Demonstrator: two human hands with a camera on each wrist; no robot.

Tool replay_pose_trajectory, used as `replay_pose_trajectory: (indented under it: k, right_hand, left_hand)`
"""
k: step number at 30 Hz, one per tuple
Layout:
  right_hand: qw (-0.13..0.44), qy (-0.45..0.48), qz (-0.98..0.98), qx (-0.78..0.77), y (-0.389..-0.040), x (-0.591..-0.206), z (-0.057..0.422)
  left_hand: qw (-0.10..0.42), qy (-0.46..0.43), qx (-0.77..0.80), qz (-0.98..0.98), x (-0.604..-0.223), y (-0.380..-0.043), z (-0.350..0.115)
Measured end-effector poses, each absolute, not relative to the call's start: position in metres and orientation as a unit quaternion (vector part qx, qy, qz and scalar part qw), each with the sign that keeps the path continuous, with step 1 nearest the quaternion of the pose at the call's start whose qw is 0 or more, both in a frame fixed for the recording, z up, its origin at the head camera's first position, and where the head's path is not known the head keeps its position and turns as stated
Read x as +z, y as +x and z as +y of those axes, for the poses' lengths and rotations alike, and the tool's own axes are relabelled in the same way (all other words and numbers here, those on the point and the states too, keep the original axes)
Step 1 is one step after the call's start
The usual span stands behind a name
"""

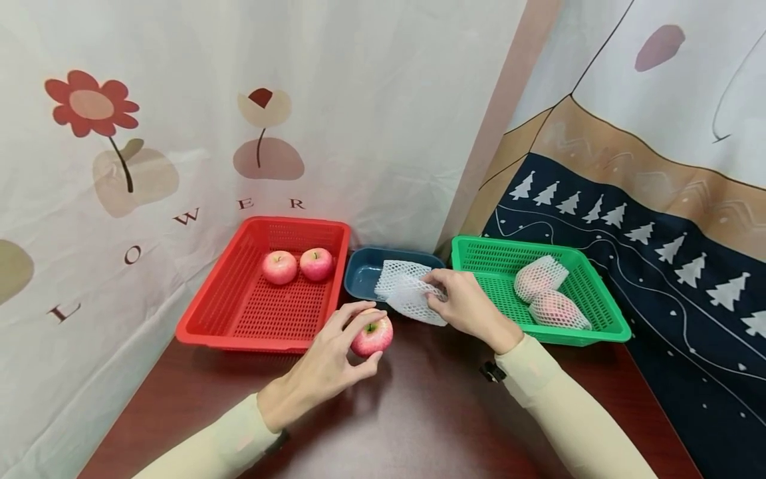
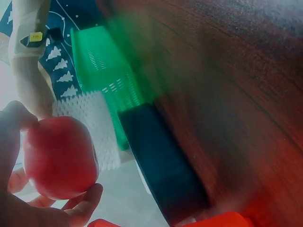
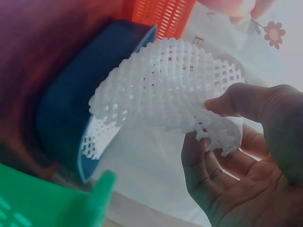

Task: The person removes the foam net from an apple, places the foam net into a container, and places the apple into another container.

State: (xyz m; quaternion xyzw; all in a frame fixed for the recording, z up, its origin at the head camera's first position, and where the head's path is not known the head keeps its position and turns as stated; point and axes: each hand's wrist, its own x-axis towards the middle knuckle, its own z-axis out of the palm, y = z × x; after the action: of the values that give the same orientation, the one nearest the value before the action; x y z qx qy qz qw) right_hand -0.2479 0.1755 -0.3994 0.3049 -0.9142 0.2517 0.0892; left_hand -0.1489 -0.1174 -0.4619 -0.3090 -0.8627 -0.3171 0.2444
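Note:
In the head view my left hand (image 1: 326, 359) grips a red apple (image 1: 372, 334) above the table, fingers over its top and thumb at its lower side. To its right, my right hand (image 1: 463, 301) pinches one end of a white foam fruit net (image 1: 413, 299). That net is held over the front of a small dark blue tray (image 1: 362, 274), where another white net (image 1: 395, 269) lies. The right wrist view shows the held net (image 3: 165, 87) bulging between thumb and fingers, its mesh partly open. Apple and held net are apart.
A red basket (image 1: 257, 342) with two bare apples (image 1: 279, 267) stands at the left. On the right, a green basket (image 1: 622, 329) holds two apples in foam nets (image 1: 556, 309). The brown table (image 1: 419, 406) spreads in front, and a printed curtain (image 1: 383, 120) hangs behind.

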Motion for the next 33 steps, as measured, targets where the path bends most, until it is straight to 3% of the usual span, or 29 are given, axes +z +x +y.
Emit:
replay_pose_trajectory:
  k: [10, 20, 33]
  right_hand:
    - [0.091, 0.272, -0.923, 0.257, -0.274, -0.387, 0.154]
    - [0.134, 0.225, -0.935, 0.239, -0.3, -0.382, 0.137]
    - [0.144, 0.193, -0.951, 0.192, -0.33, -0.395, 0.116]
  left_hand:
    - [0.23, -0.305, -0.32, -0.867, -0.462, -0.143, -0.12]
    - [0.224, -0.299, -0.324, -0.869, -0.457, -0.145, -0.122]
    - [0.251, -0.315, -0.322, -0.857, -0.454, -0.149, -0.126]
